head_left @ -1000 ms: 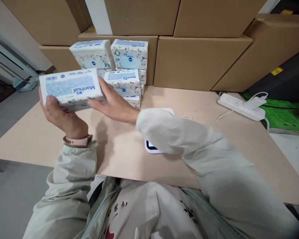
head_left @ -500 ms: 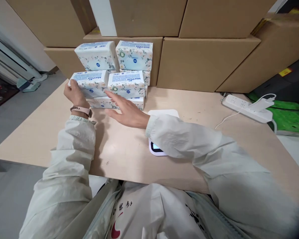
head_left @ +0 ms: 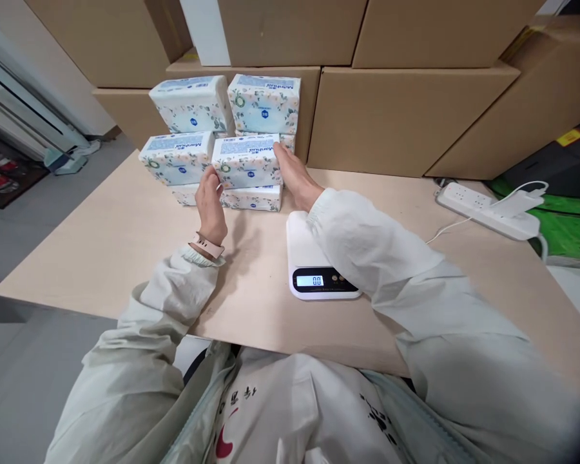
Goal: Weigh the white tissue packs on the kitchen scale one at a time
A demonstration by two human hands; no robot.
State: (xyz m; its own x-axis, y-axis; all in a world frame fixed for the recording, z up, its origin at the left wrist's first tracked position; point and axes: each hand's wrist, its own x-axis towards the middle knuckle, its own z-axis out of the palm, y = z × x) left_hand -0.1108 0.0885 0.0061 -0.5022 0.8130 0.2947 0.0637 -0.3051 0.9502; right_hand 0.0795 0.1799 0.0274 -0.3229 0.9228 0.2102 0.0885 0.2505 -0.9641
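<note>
Packs of tissues with white and floral wrapping are stacked on the table's far left side. The front right upper tissue pack (head_left: 246,164) lies between my two hands. My left hand (head_left: 211,205) has its fingers curled at that pack's left front corner, by the gap beside the front left tissue pack (head_left: 178,162). Against the pack's right end rests my right hand (head_left: 296,177), fingers reaching along the side. A white kitchen scale (head_left: 302,241) lies partly under my right sleeve, its display reading 0.0.
Cardboard boxes (head_left: 367,122) form a wall behind the table (head_left: 101,238). At the right stands a white power strip (head_left: 486,211) with a plugged-in adapter and cable. More tissue packs (head_left: 265,106) stand behind the front ones.
My left hand has moved right from the front left pack to the front right one. My right hand has gone from the middle gap to that pack's right end, uncovering the scale's display.
</note>
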